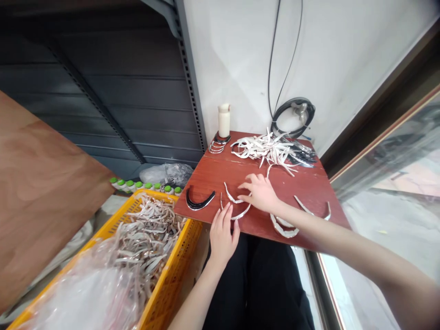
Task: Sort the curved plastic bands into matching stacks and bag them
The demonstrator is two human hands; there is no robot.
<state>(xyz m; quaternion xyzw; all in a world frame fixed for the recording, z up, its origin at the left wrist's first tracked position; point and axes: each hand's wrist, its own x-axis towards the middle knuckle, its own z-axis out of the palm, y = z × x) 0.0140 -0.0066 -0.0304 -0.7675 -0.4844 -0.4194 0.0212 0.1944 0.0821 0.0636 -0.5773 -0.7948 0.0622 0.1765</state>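
Observation:
Two thin, curved silvery-white strips lie between my hands on the red-brown table (202, 176). My left hand (223, 236) rests at the front edge, fingers stretched out, fingertips by the lower curved strip (242, 214). Over the right ends of both strips is my right hand (261, 192); its thumb and fingers are apart, the thumb close to the upper curved strip (231, 195). Part of the strips is hidden under this hand. Further right, beneath my right forearm, more curved strips (287, 233) lie on the table. A black curved piece (200, 205) with a silvery edge sits to the left.
At the back are a heap of white strips (264, 149), dark shiny strips (304, 153) and a cream bottle (224, 121) on stacked curved pieces. A yellow crate (178, 247) of strips and plastic bags stands left. Coiled black cable (275, 123) is by the wall.

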